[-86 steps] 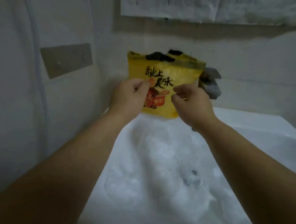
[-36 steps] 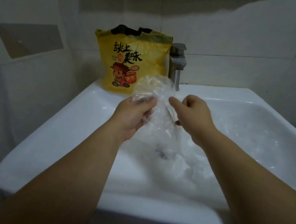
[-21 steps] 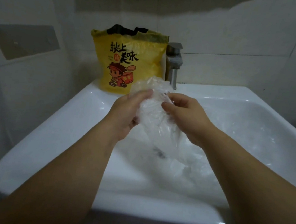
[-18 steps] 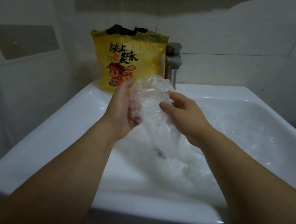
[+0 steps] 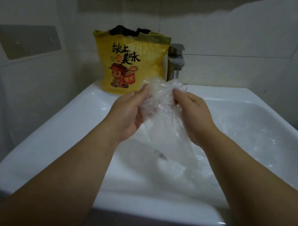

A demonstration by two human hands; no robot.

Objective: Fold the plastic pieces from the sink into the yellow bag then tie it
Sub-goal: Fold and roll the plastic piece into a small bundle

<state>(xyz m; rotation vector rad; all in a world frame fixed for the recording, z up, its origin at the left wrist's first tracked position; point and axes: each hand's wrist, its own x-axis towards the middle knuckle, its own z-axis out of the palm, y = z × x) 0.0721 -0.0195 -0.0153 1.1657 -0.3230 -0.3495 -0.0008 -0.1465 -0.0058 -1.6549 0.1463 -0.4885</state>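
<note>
Sink [image 5: 82,117], tiled wall [image 5: 242,40], yellow bag [image 5: 131,63] on rim, left grip [image 5: 130,111], right grip [image 5: 193,115] pinching plastic [image 5: 163,103]

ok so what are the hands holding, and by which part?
One clear plastic piece, by its crumpled top end: left hand holds its left side, right hand its right. The rest hangs down into the sink.

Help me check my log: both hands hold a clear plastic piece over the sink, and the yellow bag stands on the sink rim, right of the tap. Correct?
Not quite. The head view shows the yellow bag on the sink rim left of the tap, not right. The left hand and right hand hold the clear plastic piece over it.
</note>
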